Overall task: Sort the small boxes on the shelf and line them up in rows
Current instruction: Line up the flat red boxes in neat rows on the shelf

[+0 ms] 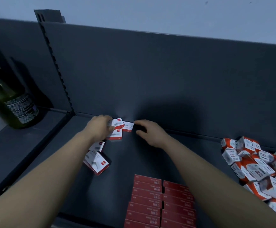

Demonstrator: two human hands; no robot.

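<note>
- Looking down from the head view, the sorting seems partly done; two neat rows of dark red boxes (pixel 150 201) lie flat at the bottom middle of the frame, edge to edge
- a row of white and red boxes (pixel 115 134) is only just begun in the middle of the frame, close to the back wall (pixel 167 71); five show, and they lie crooked, some leaning on each other; the lowest ones sit partly under the left arm
- the left hand (pixel 101 125) curls its fingers on the back box (pixel 118 122), though that spot is blurry; the right hand (pixel 150 134) is spread, finger and thumb apart, with one fingertip touching the next box (pixel 128 126)
- a big messy pile of orange and white boxes (pixel 257 165) at the right edge is not sorted yet; I think that is most of the work left
- the shelf (pixel 134 153) has bare floor between the groups; a green bottle (pixel 7 99) stands at the left edge, past a post (pixel 56 66), well apart from the boxes; nothing seems to block the hands, but the loose boxes under the left arm could get bumped
</note>
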